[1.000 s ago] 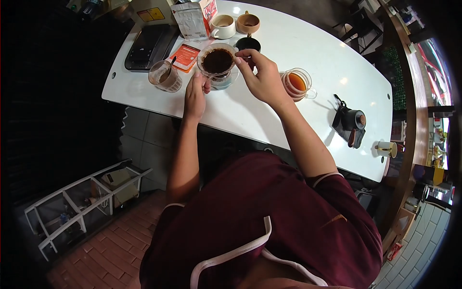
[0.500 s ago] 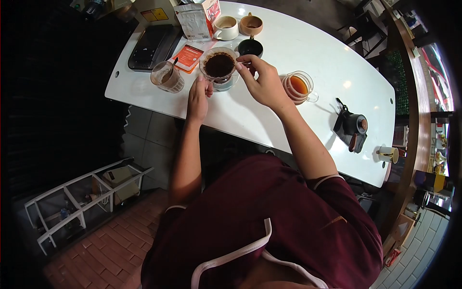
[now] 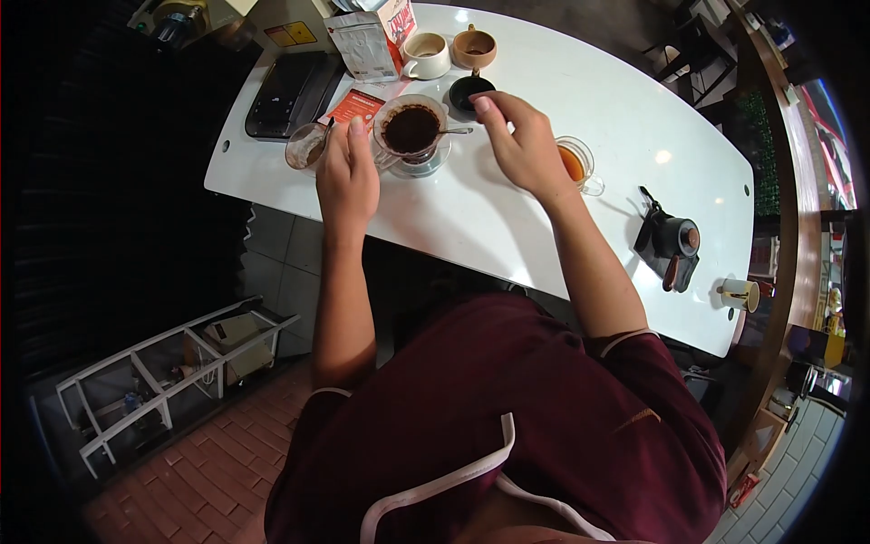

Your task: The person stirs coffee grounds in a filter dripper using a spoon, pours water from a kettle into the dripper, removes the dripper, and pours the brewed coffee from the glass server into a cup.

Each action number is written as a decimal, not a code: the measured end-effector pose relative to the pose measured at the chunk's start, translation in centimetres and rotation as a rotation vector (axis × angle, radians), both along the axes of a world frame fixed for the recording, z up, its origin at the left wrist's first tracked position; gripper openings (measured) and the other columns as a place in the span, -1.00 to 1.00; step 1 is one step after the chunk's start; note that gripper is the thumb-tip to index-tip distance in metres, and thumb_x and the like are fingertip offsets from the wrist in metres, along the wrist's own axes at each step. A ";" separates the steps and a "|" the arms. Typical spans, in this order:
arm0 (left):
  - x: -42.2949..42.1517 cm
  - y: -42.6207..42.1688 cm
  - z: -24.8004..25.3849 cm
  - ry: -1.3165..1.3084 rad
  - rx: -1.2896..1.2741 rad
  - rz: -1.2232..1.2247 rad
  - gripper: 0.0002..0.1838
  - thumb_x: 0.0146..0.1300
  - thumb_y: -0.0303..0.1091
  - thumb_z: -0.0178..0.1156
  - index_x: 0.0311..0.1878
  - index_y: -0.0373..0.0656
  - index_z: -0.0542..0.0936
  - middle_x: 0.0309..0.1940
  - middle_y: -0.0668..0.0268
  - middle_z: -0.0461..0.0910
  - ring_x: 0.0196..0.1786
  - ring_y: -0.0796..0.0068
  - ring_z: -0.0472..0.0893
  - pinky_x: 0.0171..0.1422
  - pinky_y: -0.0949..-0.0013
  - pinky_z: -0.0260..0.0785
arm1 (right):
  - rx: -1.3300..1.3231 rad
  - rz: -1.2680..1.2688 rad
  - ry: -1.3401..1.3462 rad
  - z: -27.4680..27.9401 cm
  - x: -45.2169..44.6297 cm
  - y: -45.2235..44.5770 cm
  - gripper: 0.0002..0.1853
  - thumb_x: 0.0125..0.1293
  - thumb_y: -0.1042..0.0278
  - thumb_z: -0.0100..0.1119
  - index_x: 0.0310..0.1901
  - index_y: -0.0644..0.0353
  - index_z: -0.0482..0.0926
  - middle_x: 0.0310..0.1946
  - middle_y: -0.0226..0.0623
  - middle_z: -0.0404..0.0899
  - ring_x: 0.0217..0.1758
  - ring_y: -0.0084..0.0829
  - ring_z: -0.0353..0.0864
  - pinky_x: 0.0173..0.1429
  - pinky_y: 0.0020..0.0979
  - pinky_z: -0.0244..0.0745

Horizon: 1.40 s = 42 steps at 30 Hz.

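Note:
My left hand [image 3: 349,177] is raised between a ribbed glass [image 3: 302,150] with a dark-handled spoon [image 3: 329,127] in it and a clear coffee dripper [image 3: 433,107]. Its fingers are bent, their tips mostly hidden. Dark wet coffee grounds [image 3: 410,130] fill the dripper, which stands on a clear glass base [image 3: 426,166]. A metal spoon handle [image 3: 456,131] juts from the dripper's right side. My right hand [image 3: 524,145] hovers to the right, apart from that handle, its fingers loosely curled with nothing seen in them. Just beyond its fingertips is a black cup [image 3: 466,89].
A white cup [image 3: 426,56] and a brown cup [image 3: 474,47] stand at the back by a coffee bag [image 3: 367,50]. Amber liquid fills a glass server [image 3: 576,163], partly behind my right hand. A black kettle [image 3: 675,238] and scale [image 3: 288,95] sit on the white table [image 3: 453,227].
My right hand has let go of the spoon handle at the dripper and moved right. My left hand has left the dripper's side and shifted up and left, in front of the ribbed glass.

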<state>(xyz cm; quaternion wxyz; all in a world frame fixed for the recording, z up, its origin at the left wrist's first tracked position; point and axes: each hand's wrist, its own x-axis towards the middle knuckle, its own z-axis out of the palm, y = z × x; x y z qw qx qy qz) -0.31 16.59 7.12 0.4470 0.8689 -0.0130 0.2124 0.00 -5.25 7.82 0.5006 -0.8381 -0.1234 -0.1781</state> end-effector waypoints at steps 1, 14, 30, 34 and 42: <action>0.5 -0.1 1.5 0.036 -0.017 -0.039 -0.54 0.44 0.01 -0.11 -0.17 -0.26 0.51 -0.46 0.17 0.52 -0.35 0.26 0.51 -0.15 0.28 0.35 | -0.010 -0.032 0.011 0.1 0.4 -0.4 -0.64 0.37 0.14 0.05 -0.15 0.33 0.61 -0.35 -0.03 0.62 -0.36 -0.18 0.61 -0.20 -0.29 0.50; 20.6 -4.6 0.3 1.021 0.260 -0.461 -0.42 0.33 0.26 -0.10 0.10 -0.05 0.42 -0.49 0.38 0.51 -0.62 0.68 0.33 -0.63 0.50 0.15 | -0.163 -0.343 0.041 1.3 -0.5 -5.5 -0.66 0.27 0.13 0.20 -0.21 0.31 0.63 -0.40 -0.12 0.63 -0.42 -0.27 0.58 -0.24 -0.34 0.50; 27.0 -4.0 -6.4 1.522 -0.280 -0.190 -0.52 0.39 0.19 -0.15 -0.16 -0.07 0.45 -0.34 0.28 0.64 -0.47 0.58 0.55 -0.46 0.54 0.18 | -0.165 -0.802 0.280 -0.7 -9.2 -12.6 -0.67 0.27 0.14 0.22 -0.20 0.31 0.61 -0.46 -0.16 0.61 -0.47 -0.33 0.53 -0.31 -0.39 0.45; 27.1 -4.1 -7.6 1.360 -0.474 -0.120 -0.69 0.41 0.00 -0.06 -0.11 -0.05 0.37 -0.24 0.30 0.47 -0.34 0.41 0.55 -0.45 0.42 0.31 | -0.206 -0.774 0.245 -2.2 -9.8 -13.0 -0.67 0.27 0.14 0.21 -0.21 0.30 0.62 -0.46 -0.16 0.61 -0.49 -0.31 0.54 -0.34 -0.37 0.44; 25.5 -3.8 -4.4 0.991 -0.379 -0.312 -0.66 0.39 -0.14 -0.04 0.02 -0.22 0.34 -0.31 0.33 0.36 -0.34 0.39 0.58 -0.41 0.40 0.34 | -0.225 -0.663 0.329 -4.5 -9.9 -12.8 -0.62 0.29 0.08 0.17 -0.21 0.32 0.61 -0.39 -0.06 0.61 -0.42 -0.20 0.57 -0.25 -0.28 0.45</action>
